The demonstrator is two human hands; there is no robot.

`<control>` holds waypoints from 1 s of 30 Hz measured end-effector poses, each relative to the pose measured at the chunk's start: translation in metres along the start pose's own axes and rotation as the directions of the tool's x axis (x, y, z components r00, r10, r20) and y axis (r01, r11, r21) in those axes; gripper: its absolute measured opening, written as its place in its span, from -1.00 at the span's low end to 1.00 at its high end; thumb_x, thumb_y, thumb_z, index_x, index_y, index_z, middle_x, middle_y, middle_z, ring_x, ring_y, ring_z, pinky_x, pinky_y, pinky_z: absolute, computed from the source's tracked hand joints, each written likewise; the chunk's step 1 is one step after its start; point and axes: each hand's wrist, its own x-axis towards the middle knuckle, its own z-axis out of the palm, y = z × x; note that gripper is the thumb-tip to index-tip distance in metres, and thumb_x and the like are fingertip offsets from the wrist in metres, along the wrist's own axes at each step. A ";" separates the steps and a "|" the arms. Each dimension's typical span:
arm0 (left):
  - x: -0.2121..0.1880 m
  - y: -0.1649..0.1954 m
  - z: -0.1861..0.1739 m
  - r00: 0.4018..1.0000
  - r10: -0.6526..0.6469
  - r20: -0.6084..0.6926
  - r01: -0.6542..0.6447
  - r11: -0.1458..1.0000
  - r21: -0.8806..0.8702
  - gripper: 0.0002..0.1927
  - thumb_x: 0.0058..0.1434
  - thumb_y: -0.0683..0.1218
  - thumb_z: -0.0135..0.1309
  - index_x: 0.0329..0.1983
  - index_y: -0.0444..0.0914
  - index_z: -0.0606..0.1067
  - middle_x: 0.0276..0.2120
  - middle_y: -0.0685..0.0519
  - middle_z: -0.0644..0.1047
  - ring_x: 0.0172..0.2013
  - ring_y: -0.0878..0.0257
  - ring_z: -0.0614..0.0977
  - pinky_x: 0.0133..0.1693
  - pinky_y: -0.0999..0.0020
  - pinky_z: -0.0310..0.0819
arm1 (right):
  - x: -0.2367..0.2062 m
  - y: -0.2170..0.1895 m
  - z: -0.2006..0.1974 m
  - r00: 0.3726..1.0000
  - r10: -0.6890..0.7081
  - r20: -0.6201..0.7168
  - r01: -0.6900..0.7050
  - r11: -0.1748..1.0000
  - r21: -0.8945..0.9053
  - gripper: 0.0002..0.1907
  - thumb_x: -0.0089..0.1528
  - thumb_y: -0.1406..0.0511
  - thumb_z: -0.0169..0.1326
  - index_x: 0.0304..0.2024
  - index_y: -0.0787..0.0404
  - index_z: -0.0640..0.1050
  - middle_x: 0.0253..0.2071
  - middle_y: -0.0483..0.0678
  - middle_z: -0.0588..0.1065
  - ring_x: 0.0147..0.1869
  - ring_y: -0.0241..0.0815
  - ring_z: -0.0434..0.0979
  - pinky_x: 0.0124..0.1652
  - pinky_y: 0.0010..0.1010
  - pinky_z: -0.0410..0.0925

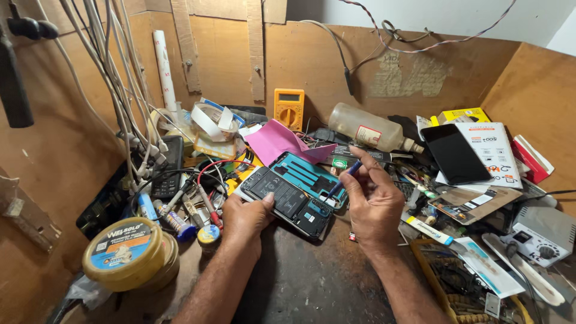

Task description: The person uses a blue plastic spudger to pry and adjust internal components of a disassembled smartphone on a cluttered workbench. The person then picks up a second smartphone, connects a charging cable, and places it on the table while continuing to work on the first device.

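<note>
Leftmost, a round yellow tin with a printed lid sits at the near edge of the cluttered dark workbench, under a bundle of white cables hanging down the brown board wall. Beside it, the left hand rests on the bench with its thumb pressed on the near edge of an opened black smartphone with its back cover off, steadying it; the other fingers are curled under and cannot be made out. Overlapping the phone, just behind it, lies a teal inner phone frame, partly covered by a pink sheet of paper. Further back stands a small orange multimeter. Next, the right hand pinches a slim blue-handled tool between thumb and fingers, its tip touching the phone's far corner. Behind that hand lies a clear plastic bottle on its side. Further right, a black glass phone screen rests on a white printed box.
</note>
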 end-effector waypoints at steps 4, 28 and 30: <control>0.000 0.000 -0.001 1.000 -0.005 -0.010 0.005 1.000 0.017 -0.69 0.18 -0.34 0.12 0.01 -0.33 0.51 -0.25 -0.07 0.65 -0.31 0.12 0.70 -0.27 0.19 0.67 | 0.000 -0.003 0.001 0.995 0.096 0.013 -0.096 0.995 -0.016 -0.46 0.28 0.48 0.10 0.32 0.16 0.40 -0.23 -0.21 0.58 -0.17 -0.45 0.58 -0.12 -0.60 0.49; -0.004 0.004 -0.004 0.999 -0.022 0.036 0.022 1.000 0.005 -0.72 0.21 -0.33 0.08 0.00 -0.32 0.52 -0.20 -0.05 0.65 -0.23 0.14 0.71 -0.16 0.15 0.71 | 0.000 -0.012 0.002 0.999 0.044 -0.013 -0.044 0.995 -0.089 -0.36 0.31 0.53 0.04 0.43 0.22 0.23 -0.15 -0.06 0.59 -0.02 -0.27 0.66 0.02 -0.42 0.53; -0.004 0.004 -0.004 0.999 -0.020 0.046 0.021 1.000 -0.013 -0.71 0.21 -0.33 0.09 0.00 -0.31 0.51 -0.20 -0.05 0.65 -0.24 0.14 0.71 -0.16 0.15 0.71 | -0.001 -0.011 0.003 0.999 0.038 0.009 -0.037 0.998 -0.060 -0.36 0.32 0.54 0.03 0.43 0.23 0.23 -0.13 -0.02 0.57 0.01 -0.24 0.65 0.06 -0.40 0.53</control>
